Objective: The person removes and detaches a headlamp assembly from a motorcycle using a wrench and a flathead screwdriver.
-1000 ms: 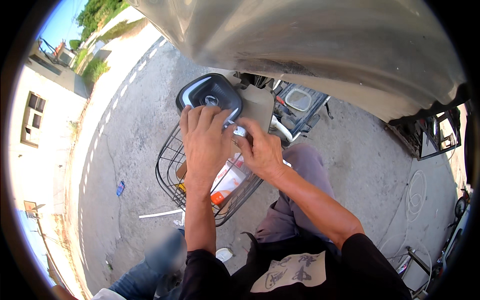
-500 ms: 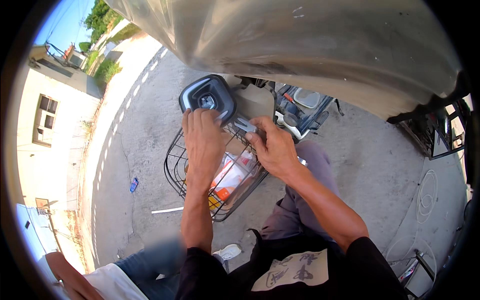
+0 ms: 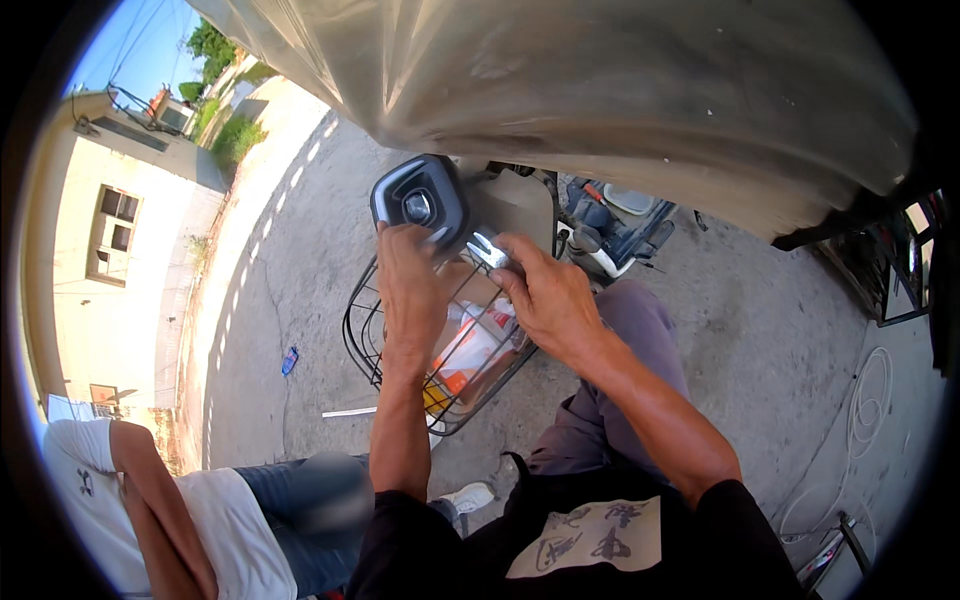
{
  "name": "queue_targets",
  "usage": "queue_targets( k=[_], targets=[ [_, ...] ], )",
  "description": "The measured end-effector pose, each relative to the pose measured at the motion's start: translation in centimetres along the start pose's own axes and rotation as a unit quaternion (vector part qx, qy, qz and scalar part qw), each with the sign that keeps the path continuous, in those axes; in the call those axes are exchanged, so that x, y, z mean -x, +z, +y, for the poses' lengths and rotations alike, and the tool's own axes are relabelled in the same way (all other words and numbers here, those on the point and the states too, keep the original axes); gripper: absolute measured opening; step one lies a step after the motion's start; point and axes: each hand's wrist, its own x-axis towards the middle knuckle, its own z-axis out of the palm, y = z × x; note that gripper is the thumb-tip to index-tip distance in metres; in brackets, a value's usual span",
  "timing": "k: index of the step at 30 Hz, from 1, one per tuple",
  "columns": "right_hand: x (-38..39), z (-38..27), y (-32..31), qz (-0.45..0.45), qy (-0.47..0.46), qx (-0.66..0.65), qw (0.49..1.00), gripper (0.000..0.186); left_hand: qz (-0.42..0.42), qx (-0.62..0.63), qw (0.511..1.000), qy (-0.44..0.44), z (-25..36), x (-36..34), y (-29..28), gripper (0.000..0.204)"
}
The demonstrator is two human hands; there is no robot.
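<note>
A black headlight [image 3: 420,207] with a square rim and round lens is mounted at the top of a wire basket. My left hand [image 3: 410,290] is closed at its lower edge, its fingertips slightly blurred and partly hidden. To the right, my right hand [image 3: 545,290] grips a pair of silver pliers [image 3: 488,250], thumb and index finger round them. The jaws are parted and point up left, just beside the headlight's lower right corner. Below both hands, the black wire basket [image 3: 360,335] holds a white and orange package [image 3: 470,350].
A large translucent plastic sheet [image 3: 620,90] hangs overhead. Behind the basket, a tray with tools [image 3: 615,215] sits at the right. Someone in a white shirt [image 3: 235,530] is close on my left. A coiled white hose [image 3: 868,400] lies far right. Concrete ground [image 3: 730,330] surrounds the basket.
The view has shifted, so more of the person on the left shows. Both hands stay by the headlight; the pliers have tilted a little, their jaws pointing more upward.
</note>
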Motion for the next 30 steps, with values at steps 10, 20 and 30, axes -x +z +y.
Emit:
queue_targets(
  k=[10, 20, 30],
  targets=[
    [0.4, 0.3, 0.5, -0.009, -0.002, 0.013, 1.0, 0.033, 0.077, 0.022, 0.997, 0.005, -0.3, 1.7, 1.9, 0.029],
    [0.1, -1.6, 4.2, 0.01, 0.034, -0.02, 0.999, 0.025, 0.079, 0.025, 0.997, 0.001, -0.3, 1.8, 1.9, 0.022],
    [-1.6, -0.8, 3.4, -0.101, 0.157, -0.15, 0.971, 0.025, -0.012, 0.092, 0.995, -0.047, -3.2, 2.1, -2.1, 0.069]
  ],
)
